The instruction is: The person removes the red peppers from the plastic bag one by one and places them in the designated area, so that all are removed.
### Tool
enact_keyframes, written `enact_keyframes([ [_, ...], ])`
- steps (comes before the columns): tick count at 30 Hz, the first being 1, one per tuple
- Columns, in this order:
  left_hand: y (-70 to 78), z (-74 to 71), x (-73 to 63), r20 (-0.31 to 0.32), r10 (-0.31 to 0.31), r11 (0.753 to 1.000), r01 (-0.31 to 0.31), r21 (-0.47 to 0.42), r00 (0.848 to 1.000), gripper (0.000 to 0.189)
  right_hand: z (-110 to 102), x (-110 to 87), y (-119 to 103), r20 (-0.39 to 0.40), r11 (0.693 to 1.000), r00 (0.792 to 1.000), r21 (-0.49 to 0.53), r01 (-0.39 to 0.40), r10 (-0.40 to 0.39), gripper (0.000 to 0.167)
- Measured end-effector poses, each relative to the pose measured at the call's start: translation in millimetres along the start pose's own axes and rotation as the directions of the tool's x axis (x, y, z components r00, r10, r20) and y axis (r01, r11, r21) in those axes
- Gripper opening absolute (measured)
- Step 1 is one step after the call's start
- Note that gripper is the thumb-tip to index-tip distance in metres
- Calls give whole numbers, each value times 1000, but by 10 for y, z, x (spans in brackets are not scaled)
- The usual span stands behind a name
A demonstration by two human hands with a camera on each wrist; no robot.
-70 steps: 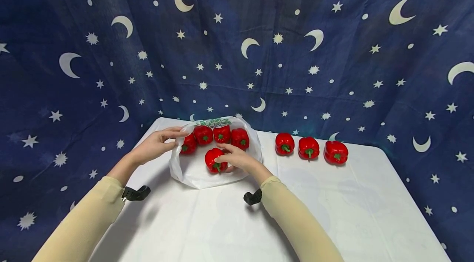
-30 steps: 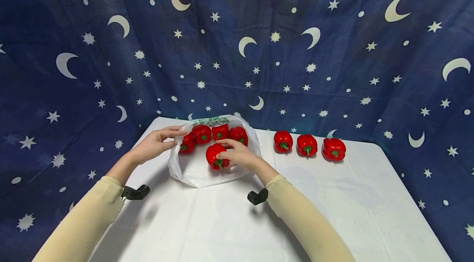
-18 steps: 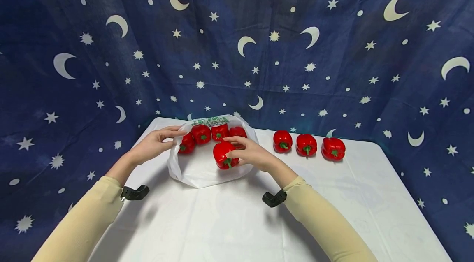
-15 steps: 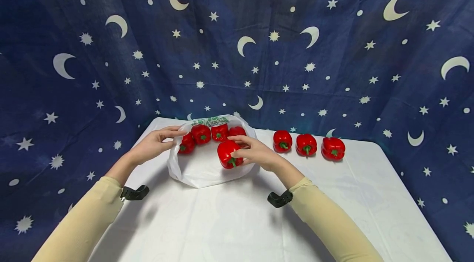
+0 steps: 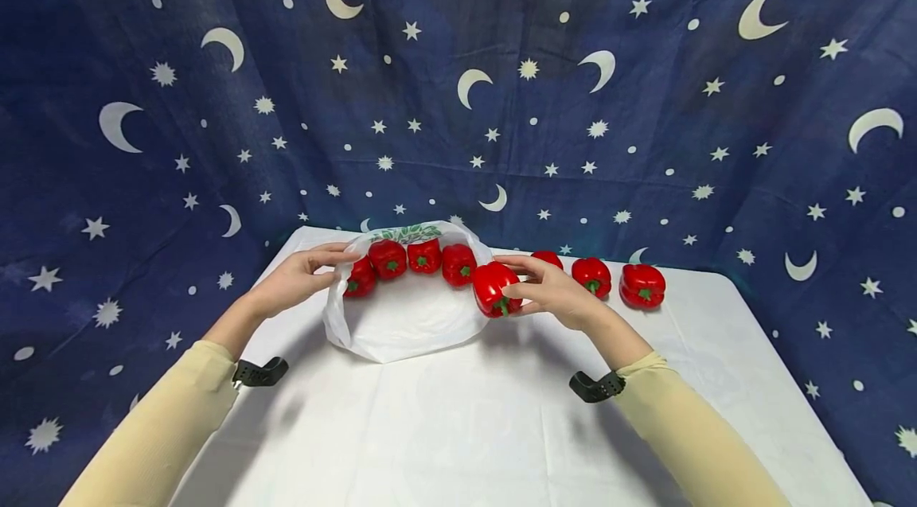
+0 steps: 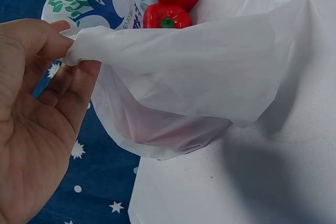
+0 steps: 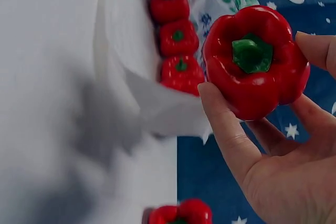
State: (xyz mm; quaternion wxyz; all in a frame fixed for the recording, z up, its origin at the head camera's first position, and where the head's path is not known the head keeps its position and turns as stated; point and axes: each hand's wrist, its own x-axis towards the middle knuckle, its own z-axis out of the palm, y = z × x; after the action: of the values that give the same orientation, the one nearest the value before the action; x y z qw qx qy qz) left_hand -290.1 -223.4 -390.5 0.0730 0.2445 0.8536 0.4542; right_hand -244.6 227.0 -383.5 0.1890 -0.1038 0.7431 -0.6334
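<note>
My right hand (image 5: 555, 294) grips a red bell pepper (image 5: 496, 289) with a green stem, held just past the right rim of a white plastic bag (image 5: 401, 336). The right wrist view shows thumb and fingers around this pepper (image 7: 252, 85), stem facing the camera. At the bag's left rim, my left hand (image 5: 297, 278) pinches the plastic; the left wrist view shows the bunched edge (image 6: 86, 45) between thumb and fingers. Several red bell peppers (image 5: 424, 256) sit in a row along the back inside the bag, whose mouth is spread wide.
Right of the bag, a row of bell peppers (image 5: 642, 286) stands on the white-covered table (image 5: 444, 443); one is partly hidden behind my right hand. A dark blue curtain (image 5: 401, 93) with moons and stars hangs behind. Black straps (image 5: 598, 386) sit on both wrists.
My right hand has lifted the bell pepper from the bag's middle and carried it right, past the bag's right rim. The left hand stays at the left rim.
</note>
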Motion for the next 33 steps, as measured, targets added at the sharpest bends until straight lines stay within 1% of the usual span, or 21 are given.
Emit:
enact_keyframes([
  [5, -14, 9, 10, -2, 15, 1000, -15, -8, 1000, 39, -204, -124, 65, -48, 1000, 999, 22, -22, 23, 69],
  [9, -17, 9, 7, -2, 21, 1000, -21, -20, 1000, 39, -390, -213, 144, -83, 999, 996, 36, -26, 29, 71],
  [15, 1, 6, 2, -6, 17, 1000, -17, -3, 1000, 39, -688, -371, 233, -126, 998, 992, 49, -25, 31, 73],
  [23, 8, 9, 1, -2, 22, 1000, -22, -11, 1000, 39, -1030, -586, 276, -177, 1000, 984, 12, -13, 15, 68],
  [33, -9, 12, -1, -1, 18, 1000, -18, -17, 1000, 39, -1410, -801, 379, -245, 999, 969, -30, -32, 24, 67],
])
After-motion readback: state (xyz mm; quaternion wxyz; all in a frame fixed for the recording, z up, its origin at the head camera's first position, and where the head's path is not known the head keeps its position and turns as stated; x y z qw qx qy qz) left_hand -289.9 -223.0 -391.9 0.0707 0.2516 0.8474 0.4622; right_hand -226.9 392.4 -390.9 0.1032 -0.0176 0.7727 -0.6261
